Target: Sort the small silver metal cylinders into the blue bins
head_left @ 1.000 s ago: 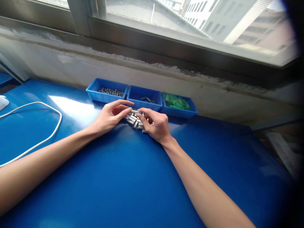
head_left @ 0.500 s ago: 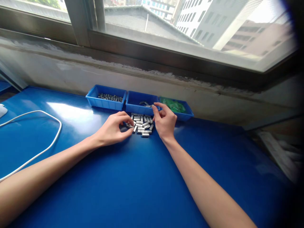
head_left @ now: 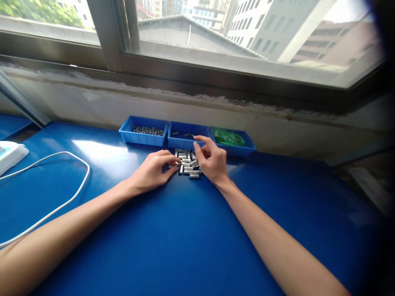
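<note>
Several short metal cylinders [head_left: 188,169] lie in a pile on the blue table [head_left: 166,238]. My left hand [head_left: 156,169] is at the pile's left edge, thumb and fingertips closed on a metal cylinder [head_left: 177,163]. My right hand [head_left: 212,159] is over the pile's right side, in front of the middle blue bin [head_left: 185,143]; its thumb and index finger are apart with nothing seen between them. A few cylinders [head_left: 187,135] lie inside that bin.
The left blue bin [head_left: 143,139] holds many small metal parts. Green plastic material [head_left: 230,137] fills the right blue bin [head_left: 242,151]. A white cable [head_left: 83,185] curves across the table's left side, near a white device [head_left: 12,156]. Behind stand a wall and window.
The view has shifted, showing more of the white device. My right hand has moved from the middle bin's edge toward the pile, and the cylinder it held is gone from its fingertips.
</note>
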Demonstrator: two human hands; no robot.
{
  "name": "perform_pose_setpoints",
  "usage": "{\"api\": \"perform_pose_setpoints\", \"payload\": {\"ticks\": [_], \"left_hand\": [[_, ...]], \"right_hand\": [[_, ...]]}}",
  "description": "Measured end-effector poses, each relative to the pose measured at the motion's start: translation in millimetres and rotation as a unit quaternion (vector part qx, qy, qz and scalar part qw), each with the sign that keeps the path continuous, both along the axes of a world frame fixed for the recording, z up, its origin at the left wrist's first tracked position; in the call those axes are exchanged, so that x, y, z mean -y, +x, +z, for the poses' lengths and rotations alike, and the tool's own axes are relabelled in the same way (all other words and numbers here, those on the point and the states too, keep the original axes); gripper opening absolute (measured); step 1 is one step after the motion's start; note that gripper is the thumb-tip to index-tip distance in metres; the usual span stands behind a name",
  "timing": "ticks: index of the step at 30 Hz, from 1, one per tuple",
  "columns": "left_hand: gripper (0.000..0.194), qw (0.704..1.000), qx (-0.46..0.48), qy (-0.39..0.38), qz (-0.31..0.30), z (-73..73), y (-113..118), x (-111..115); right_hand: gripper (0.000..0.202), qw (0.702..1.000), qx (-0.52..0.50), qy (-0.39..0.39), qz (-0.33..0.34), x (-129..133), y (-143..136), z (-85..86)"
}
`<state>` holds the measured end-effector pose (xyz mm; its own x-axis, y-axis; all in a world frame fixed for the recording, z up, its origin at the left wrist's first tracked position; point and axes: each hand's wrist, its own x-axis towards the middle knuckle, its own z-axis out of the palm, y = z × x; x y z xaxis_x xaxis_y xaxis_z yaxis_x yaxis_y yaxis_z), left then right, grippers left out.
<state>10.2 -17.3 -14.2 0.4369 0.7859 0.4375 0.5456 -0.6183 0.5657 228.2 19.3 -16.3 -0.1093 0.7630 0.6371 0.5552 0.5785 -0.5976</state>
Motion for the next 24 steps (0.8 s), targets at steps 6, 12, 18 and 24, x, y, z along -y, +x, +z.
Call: {"api": "perform_pose_setpoints", "payload": {"ticks": [6,12,18,24], "left_hand": [[0.018,0.996,0.025,0.062,0.054,-0.2,-4.4,1.9],[0.021,0.992,-0.044,0.115,0.009,1.9,-5.1,6.8],[0.019,0.983,-0.124,0.124,-0.055,8.8,-6.9,12.1],[0.022,0.985,-0.116,0.115,-0.051,5.3,-10.0,8.8]], "right_hand": [[0.028,1.000,-0.004,0.007,-0.006,0.4,-0.5,-0.1],[0.024,1.000,-0.005,0.007,0.005,1.6,-2.2,1.2],[0.029,1.000,-0.003,-0.007,0.006,0.1,-1.2,0.0],[0.029,1.000,-0.003,-0.010,0.013,-0.7,-0.1,-1.0]]}}
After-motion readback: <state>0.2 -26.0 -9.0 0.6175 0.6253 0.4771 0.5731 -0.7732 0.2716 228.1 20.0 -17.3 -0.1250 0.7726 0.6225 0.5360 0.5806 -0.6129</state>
